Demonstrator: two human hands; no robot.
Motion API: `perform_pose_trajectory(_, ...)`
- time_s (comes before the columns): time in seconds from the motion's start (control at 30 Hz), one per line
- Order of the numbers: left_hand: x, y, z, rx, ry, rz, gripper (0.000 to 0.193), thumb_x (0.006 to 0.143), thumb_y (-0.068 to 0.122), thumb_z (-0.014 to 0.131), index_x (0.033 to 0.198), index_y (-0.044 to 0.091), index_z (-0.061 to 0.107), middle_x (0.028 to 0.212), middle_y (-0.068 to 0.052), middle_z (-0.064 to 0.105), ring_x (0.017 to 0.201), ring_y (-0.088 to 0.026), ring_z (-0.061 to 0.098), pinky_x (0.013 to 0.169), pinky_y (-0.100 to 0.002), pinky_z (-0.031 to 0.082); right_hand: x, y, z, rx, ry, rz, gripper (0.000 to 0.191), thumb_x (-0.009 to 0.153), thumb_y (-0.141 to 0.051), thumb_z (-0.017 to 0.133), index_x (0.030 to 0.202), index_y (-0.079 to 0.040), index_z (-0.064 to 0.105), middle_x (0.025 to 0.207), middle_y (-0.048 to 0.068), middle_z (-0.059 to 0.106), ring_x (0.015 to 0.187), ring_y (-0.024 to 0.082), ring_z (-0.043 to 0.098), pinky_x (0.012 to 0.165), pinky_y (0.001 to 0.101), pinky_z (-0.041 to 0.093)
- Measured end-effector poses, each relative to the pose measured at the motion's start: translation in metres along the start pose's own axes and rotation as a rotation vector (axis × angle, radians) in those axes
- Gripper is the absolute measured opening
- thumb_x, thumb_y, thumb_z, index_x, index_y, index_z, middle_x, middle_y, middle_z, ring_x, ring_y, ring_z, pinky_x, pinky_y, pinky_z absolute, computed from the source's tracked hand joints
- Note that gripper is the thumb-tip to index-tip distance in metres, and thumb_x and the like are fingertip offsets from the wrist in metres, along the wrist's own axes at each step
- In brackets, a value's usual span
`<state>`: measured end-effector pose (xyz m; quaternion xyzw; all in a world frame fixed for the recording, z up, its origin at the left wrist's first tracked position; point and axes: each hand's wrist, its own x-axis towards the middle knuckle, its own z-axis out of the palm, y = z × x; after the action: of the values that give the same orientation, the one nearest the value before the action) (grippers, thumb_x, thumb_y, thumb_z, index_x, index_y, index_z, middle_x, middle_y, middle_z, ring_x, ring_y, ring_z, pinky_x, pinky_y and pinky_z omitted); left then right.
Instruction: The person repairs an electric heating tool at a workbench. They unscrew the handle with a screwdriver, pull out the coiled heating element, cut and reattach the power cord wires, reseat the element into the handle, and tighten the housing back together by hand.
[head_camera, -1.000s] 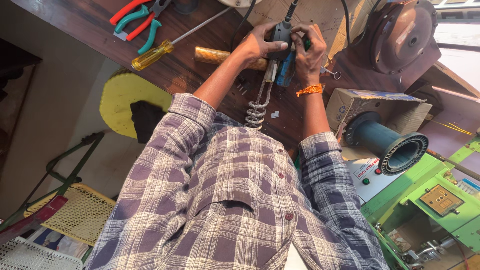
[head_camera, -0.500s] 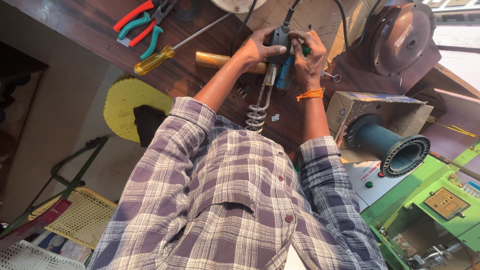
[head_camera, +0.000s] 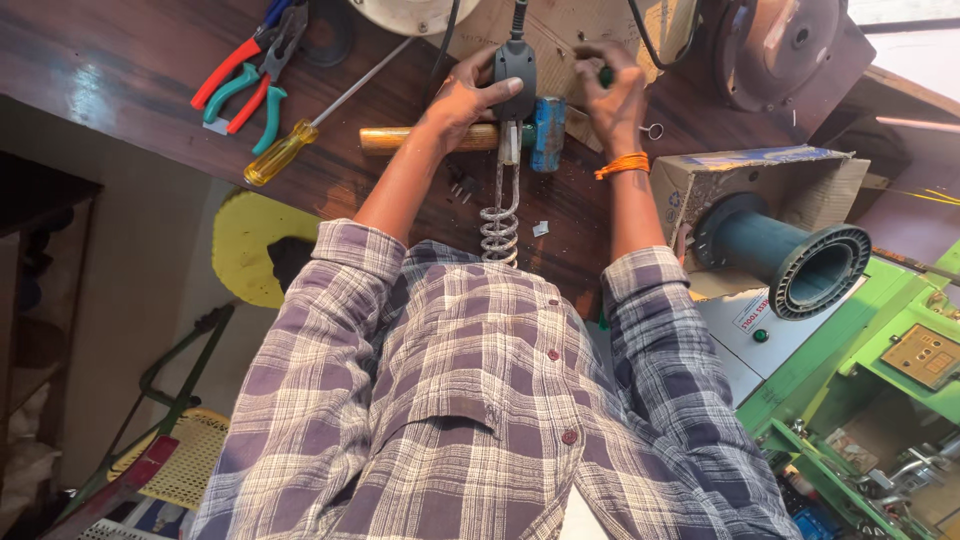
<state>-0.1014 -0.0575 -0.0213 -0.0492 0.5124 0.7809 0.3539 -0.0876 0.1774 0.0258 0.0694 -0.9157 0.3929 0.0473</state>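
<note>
2 pliers (head_camera: 245, 80) lie on dark wooden workbench (head_camera: 120, 80).

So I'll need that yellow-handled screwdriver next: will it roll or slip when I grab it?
The screwdriver may roll if nudged: its handle looks rounded and it lies loose on the bench. Probably stiff, given its long metal shaft. The glossy handle might be slightly slippery.

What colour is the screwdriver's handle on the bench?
Translucent yellow; the screwdriver shows best in the head view.

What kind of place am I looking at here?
Likely a small repair workshop: pliers and a screwdriver lie on a wooden bench, with a hammer beside them.
</note>
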Motion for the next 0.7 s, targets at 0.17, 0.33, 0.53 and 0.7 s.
perform_pose_trajectory(0.17, 0.001, -0.002, 0.002, -0.008, 0.006, 0.029, 0.073, 0.083, 0.037, 0.083, 0.145, 0.011, 0.055, 0.125, -0.002, 0.074, 0.108, -0.012, 0.069, 0.078, -0.028, 0.056, 0.008, -0.008, 0.015, -0.072, -0.009, -0.088, 0.018, 0.096, -0.004, 0.07, 0.114, -0.002, 0.07, 0.106, 0.014, 0.071, 0.099, 0.032, 0.071, 0.086, 0.0387, 0.056)
perform_pose_trajectory(0.33, 0.002, -0.003, 0.001, 0.043, 0.038, 0.015, 0.073, 0.083, 0.036, 0.083, 0.146, 0.012, 0.054, 0.126, -0.002, 0.073, 0.108, -0.012, 0.068, 0.079, -0.03, 0.054, 0.015, -0.006, 0.018, -0.369, 0.006, -0.144, 0.011, 0.097, -0.008, 0.075, 0.107, -0.007, 0.074, 0.103, 0.011, 0.072, 0.09, 0.031, 0.071, 0.075, 0.0388, 0.055)
perform_pose_trajectory(0.53, 0.002, -0.005, 0.002, 0.05, 0.037, 0.041, 0.073, 0.085, 0.037, 0.082, 0.147, 0.012, 0.053, 0.131, -0.002, 0.071, 0.113, -0.013, 0.068, 0.083, -0.031, 0.056, 0.026, -0.008, 0.014, 0.013, -0.107, 0.164, 0.018, 0.098, -0.018, 0.076, 0.1, 0.0, 0.075, 0.09, 0.012, 0.077, 0.077, 0.02, 0.072, 0.07, 0.033, 0.055)
perform_pose_trajectory(0.7, 0.004, -0.008, 0.001, 0.016, 0.003, 0.037, 0.073, 0.084, 0.037, 0.083, 0.146, 0.012, 0.053, 0.131, -0.004, 0.071, 0.115, -0.015, 0.068, 0.086, -0.034, 0.057, 0.029, -0.012, 0.01, 0.043, -0.262, 0.164, 0.023, 0.095, -0.019, 0.078, 0.097, 0.004, 0.076, 0.085, 0.012, 0.076, 0.078, 0.017, 0.073, 0.071, 0.0316, 0.056)
